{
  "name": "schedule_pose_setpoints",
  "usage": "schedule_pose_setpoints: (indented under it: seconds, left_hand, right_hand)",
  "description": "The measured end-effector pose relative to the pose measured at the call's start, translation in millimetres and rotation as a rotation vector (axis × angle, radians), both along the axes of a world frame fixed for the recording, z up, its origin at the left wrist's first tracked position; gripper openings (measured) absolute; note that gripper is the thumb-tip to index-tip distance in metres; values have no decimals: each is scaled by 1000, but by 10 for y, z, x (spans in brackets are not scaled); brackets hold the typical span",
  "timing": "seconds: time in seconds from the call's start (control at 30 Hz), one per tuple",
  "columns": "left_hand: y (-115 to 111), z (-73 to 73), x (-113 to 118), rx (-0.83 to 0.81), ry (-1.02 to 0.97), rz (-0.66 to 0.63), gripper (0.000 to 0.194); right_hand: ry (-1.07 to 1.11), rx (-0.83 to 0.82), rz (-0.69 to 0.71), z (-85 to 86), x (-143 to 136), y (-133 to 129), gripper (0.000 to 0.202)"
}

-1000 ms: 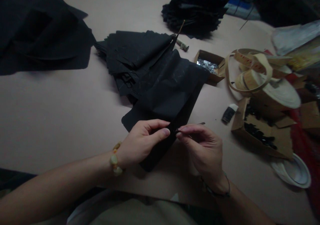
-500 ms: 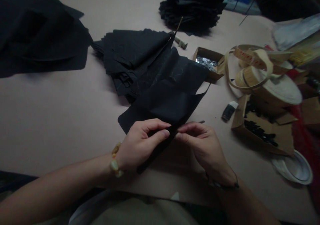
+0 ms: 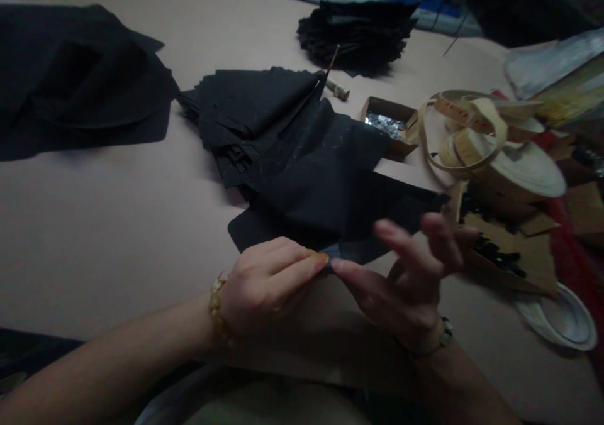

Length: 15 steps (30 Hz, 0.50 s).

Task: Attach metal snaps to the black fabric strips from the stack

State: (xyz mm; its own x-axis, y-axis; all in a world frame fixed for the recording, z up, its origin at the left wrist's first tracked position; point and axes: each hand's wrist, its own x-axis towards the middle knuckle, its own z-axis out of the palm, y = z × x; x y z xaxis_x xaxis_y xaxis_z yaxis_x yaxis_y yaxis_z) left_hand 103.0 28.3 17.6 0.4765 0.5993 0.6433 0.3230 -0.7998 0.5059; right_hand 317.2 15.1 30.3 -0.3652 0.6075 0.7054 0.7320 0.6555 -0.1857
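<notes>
A black fabric piece lies in front of me, its near edge reaching my fingers. My left hand is closed, thumb and fingers pinching that edge. Opposite it, my right hand has its fingers spread and blurred, with the thumb tip touching or almost touching the edge beside the left fingertips. Part of the fabric stretches right beneath the right fingers toward a cardboard box of small black parts. Behind it lies a fanned stack of black fabric pieces, some with faint chalk-like lines.
More black fabric is heaped at the left, and another black stack stands at the back. On the right are a small box of shiny metal pieces, a roll of beige tape and a white tape roll.
My right hand has gone from a pinch to spread fingers. The fabric's right part now lies unfolded toward the box of black parts. My left hand keeps its pinch; the view has shifted slightly.
</notes>
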Motion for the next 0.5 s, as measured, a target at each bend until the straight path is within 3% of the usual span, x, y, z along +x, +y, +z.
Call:
schedule_pose_setpoints:
  seconds: [0.13, 0.5]
  left_hand:
    - [6, 50, -31, 95, 72, -59, 21]
    - [68, 28, -57, 115, 95, -89, 15]
  right_hand:
    - [-69, -145, 202, 46, 70, 21, 25]
    - [-77, -156, 257, 89, 80, 40, 21]
